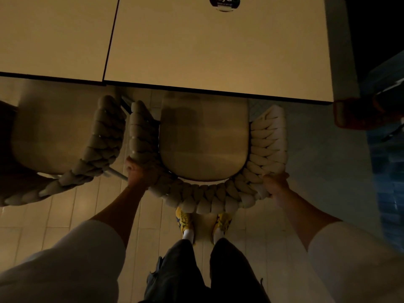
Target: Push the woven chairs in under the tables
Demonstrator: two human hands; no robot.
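A woven chair [205, 197] with a thick braided backrest and a smooth beige seat stands right in front of me. The front of its seat is tucked under the edge of the pale table [218, 51]. My left hand [140, 171] grips the braided back at its left corner. At the right corner of the same back my right hand [274, 184] grips the braid. A second woven chair [87, 158] stands to the left, its seat partly under the neighbouring table [50, 36].
The two tabletops meet at a dark seam. A round black sticker [224, 3] lies on the far side of the right table. My feet in yellow shoes [184, 221] stand on pale floor tiles just behind the chair. Dark blue tiling [389, 171] runs along the right.
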